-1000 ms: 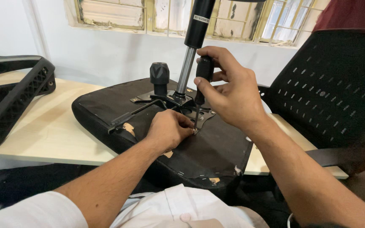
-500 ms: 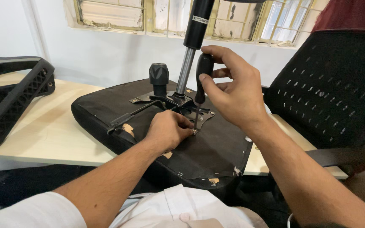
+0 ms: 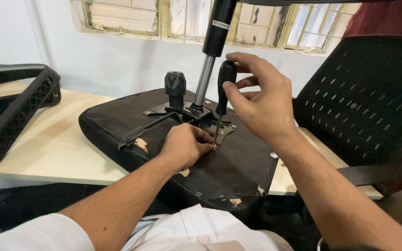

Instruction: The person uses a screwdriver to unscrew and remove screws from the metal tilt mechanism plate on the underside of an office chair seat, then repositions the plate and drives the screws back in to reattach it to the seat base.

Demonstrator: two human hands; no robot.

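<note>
Black-handled screwdriver (image 3: 222, 90) is gripped upright by the right hand (image 3: 256, 102); its tip is steadied by the closed left hand (image 3: 184, 145) on the seat underside (image 3: 238, 162), just beside the gas cylinder (image 3: 210, 56).

a black-handled screwdriver (image 3: 223, 90) stands nearly upright, tip down at a small screw (image 3: 215, 147) on the upturned black chair seat (image 3: 238, 167) (fabric torn at the near edge).

My one camera sat on my head, looking down and forward across the table's (image 3: 56, 153) near edge. It was close over my hands, facing the window wall (image 3: 117, 60).
</note>
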